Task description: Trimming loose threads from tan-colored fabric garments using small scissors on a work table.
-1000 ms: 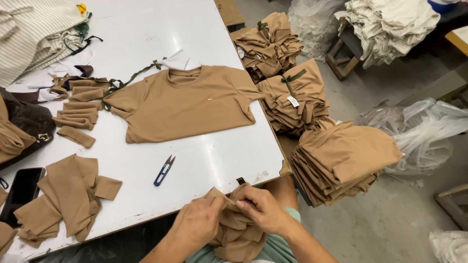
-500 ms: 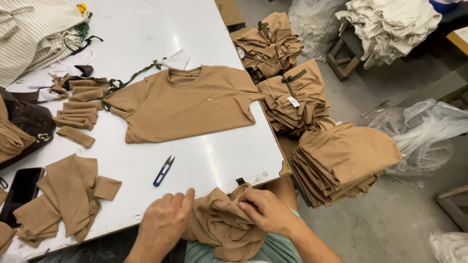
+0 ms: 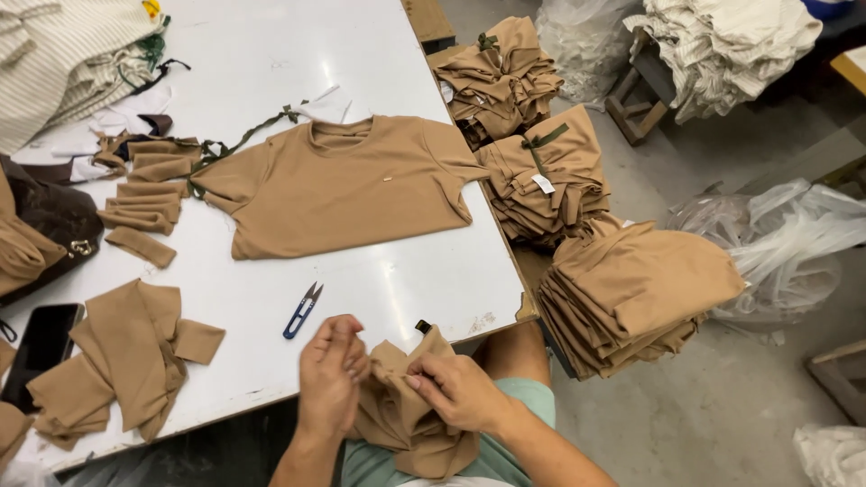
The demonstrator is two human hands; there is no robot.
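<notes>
Taking the white table (image 3: 271, 54) as the landmark and reading from its left edge: a dark phone (image 3: 38, 347) lies at the near left corner, with a loose heap of tan fabric pieces (image 3: 126, 356) just beside it, and a stack of small folded tan strips (image 3: 144, 203) sits farther back along the same side. A tan T-shirt (image 3: 347, 185) is spread flat across the table's middle, and blue thread snips (image 3: 302, 311) lie between that shirt and the near edge. At the near edge itself, over the person's lap, the left hand (image 3: 329, 379) has its fingers pinched closed on a fold of a crumpled tan garment (image 3: 401, 415), and the right hand (image 3: 456, 392) grips the same garment from the other side, thumb and fingers closed on the cloth. The garment hangs just below the table's front edge. Off the table's right side, bundles of folded tan garments (image 3: 631, 289) are stacked close against it, with clear plastic bags (image 3: 794, 243) beyond them on the floor.
</notes>
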